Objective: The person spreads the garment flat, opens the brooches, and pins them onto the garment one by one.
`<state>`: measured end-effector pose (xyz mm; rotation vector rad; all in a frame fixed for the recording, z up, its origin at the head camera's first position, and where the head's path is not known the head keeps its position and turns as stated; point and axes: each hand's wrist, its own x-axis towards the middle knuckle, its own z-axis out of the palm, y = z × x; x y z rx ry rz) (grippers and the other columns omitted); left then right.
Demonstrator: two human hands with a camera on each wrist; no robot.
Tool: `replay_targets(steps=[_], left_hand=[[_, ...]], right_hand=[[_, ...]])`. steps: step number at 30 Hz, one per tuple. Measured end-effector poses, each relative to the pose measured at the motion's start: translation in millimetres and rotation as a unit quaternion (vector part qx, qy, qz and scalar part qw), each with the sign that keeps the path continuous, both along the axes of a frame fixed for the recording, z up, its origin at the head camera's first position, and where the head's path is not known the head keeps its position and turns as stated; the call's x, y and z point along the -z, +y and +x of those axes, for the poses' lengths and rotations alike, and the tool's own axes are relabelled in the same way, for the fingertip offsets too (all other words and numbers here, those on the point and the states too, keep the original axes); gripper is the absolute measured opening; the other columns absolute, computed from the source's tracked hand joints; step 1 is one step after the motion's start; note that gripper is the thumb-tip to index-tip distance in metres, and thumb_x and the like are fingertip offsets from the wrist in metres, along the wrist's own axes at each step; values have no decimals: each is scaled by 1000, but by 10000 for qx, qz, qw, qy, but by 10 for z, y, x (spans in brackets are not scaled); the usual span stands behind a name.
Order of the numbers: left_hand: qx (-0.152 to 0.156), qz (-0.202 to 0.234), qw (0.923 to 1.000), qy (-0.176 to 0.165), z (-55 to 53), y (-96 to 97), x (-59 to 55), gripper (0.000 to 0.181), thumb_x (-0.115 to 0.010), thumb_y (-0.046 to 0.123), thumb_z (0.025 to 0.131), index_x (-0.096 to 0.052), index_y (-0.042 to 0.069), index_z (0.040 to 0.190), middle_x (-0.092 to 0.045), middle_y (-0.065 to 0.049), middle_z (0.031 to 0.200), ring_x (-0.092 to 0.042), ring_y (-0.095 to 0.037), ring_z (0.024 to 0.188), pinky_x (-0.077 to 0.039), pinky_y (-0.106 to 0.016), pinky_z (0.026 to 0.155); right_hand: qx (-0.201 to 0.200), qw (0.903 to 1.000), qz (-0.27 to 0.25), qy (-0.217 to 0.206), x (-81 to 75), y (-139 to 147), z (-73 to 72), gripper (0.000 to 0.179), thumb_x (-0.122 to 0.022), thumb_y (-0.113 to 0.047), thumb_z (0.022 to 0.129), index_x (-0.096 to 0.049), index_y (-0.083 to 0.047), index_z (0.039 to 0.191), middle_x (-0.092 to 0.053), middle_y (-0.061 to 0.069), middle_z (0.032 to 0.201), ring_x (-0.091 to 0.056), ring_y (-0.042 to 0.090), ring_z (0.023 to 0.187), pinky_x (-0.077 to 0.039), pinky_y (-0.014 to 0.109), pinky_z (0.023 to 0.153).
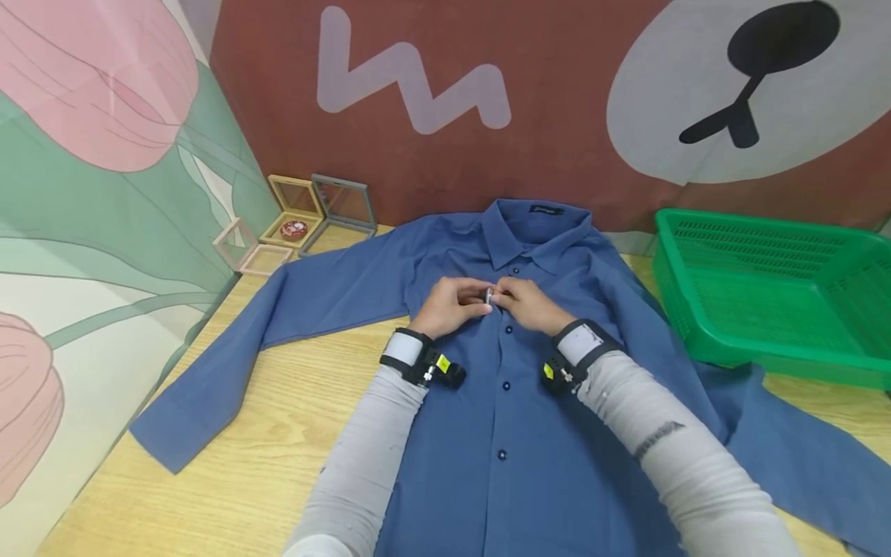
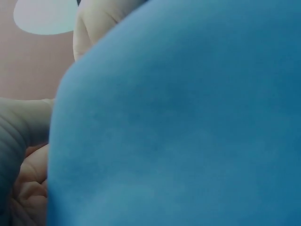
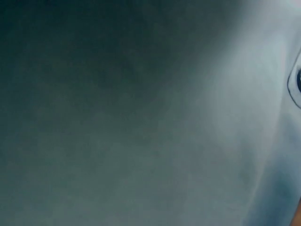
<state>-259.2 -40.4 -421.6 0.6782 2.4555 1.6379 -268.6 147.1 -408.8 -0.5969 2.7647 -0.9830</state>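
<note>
A blue button-up shirt [image 1: 452,433] lies spread front up, its collar towards the wall. Over the upper placket, the left hand [image 1: 451,305] and right hand [image 1: 532,304] meet with bent fingers and thumbs. Between their fingertips they pinch a small silvery object [image 1: 489,296], too small to identify, right against the shirt front. In the left wrist view, raised shirt cloth [image 2: 178,117] hides most of the fingers. Mostly blurred cloth [image 3: 141,141] fills the right wrist view, with a dark button [image 3: 299,81] at its right edge.
On the back left stand open small display cases: a yellow one [image 1: 267,236] with a round red piece [image 1: 294,230] in it, a grey one [image 1: 370,209] and a pink one [image 1: 241,267]. A green plastic basket [image 1: 780,357] is at the right, beside the shirt's sleeve [image 1: 814,441].
</note>
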Motion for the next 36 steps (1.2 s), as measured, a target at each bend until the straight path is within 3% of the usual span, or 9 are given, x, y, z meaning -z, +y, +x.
replay_targets(steps=[6,9,12,16,22,25,29,32,36], left_hand=[[-27,-311,9995,104,7,18,-13,40,-72,14,91,-65,8,130,-69,-12,124,-69,-23,109,-55,-25,90],[-47,-852,9950,522,26,78,-59,43,-76,19,89,-66,9,129,-70,-10,117,-68,-21,106,-54,-29,90],[-71,-1632,9801,1128,61,133,-127,46,-79,22,86,-67,8,129,-67,-9,104,-64,-19,92,-51,-31,81],[-229,-2586,9523,1603,121,190,-190,40,-80,25,85,-71,9,120,-63,-8,97,-59,-21,87,-50,-36,77],[-372,-3482,9234,1573,211,255,-151,36,-81,30,84,-74,12,115,-68,-8,106,-64,-25,98,-53,-40,87],[-392,-3638,9188,1479,254,288,-176,27,-81,27,83,-76,10,104,-68,-9,102,-66,-25,91,-54,-41,82],[-470,-3684,9190,1327,281,350,-232,18,-80,23,83,-73,7,86,-65,-10,95,-64,-25,78,-54,-42,70],[-568,-3727,9179,1242,276,382,-235,19,-80,23,84,-72,6,88,-64,-10,98,-64,-25,77,-55,-42,68],[-679,-3848,9113,1296,265,390,-181,27,-80,26,84,-73,8,103,-66,-10,106,-68,-28,86,-57,-42,75]], right_hand=[[-39,9995,-287,-132,-27,69,5,11,-54,-10,102,-60,-4,95,-59,11,87,-52,20,76,-42,34,73],[181,9997,-157,74,-102,172,44,6,-58,-8,100,-61,-2,99,-63,16,97,-59,28,87,-46,42,83],[682,9954,604,305,-195,267,120,16,-60,-15,99,-62,-3,110,-62,20,113,-57,37,107,-44,54,96],[1199,9758,1826,51,-270,353,264,44,-57,-32,101,-55,-6,137,-50,24,139,-43,49,129,-38,69,101],[544,9557,2798,-735,-205,449,388,73,-47,-42,104,-25,8,153,-17,38,157,-16,59,144,-14,71,115],[316,9522,2886,-953,-167,471,379,80,-46,-44,104,-15,9,154,-4,39,158,-4,63,143,-3,73,115],[379,9513,2864,-1076,-139,505,326,86,-48,-47,102,-8,5,156,3,38,159,4,71,137,1,75,113],[460,9508,2826,-1187,-124,525,279,87,-48,-49,101,-4,1,158,6,35,160,9,73,135,1,76,113],[489,9508,2763,-1310,-97,543,243,88,-46,-51,101,-1,-2,159,9,32,162,12,72,135,-1,77,112]])
